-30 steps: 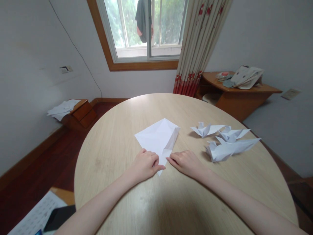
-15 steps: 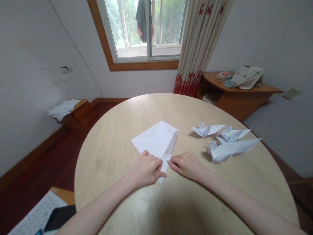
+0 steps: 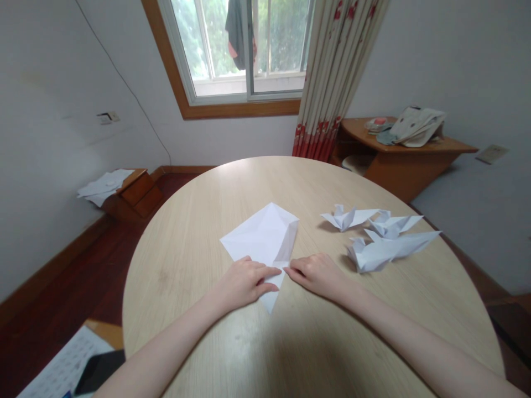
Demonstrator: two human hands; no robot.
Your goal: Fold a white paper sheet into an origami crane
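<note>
A white sheet of paper [image 3: 265,235], partly folded into a kite-like shape, lies on the round table with its narrow point towards me. My left hand [image 3: 244,281] rests on the lower left of the paper, index finger stretched out over the folded strip and thumb apart from it. At the right edge of that narrow part, my right hand [image 3: 317,275] has its fingers curled, thumb and index pinching the paper's edge. Part of the lower fold is hidden under my left hand. To the right sit several folded paper birds [image 3: 375,254], apart from both hands.
The round wooden table [image 3: 186,221] fills the middle. A phone [image 3: 99,371] and a printed sheet [image 3: 62,365] lie at the lower left, below the table's edge. A desk [image 3: 415,160] with a cloth bag [image 3: 417,126] stands back right, beside a curtain [image 3: 332,72].
My left index finger has straightened and reaches right across the fold towards my right fingertips. My right hand stays at the paper's edge. The whole view has shifted slightly.
</note>
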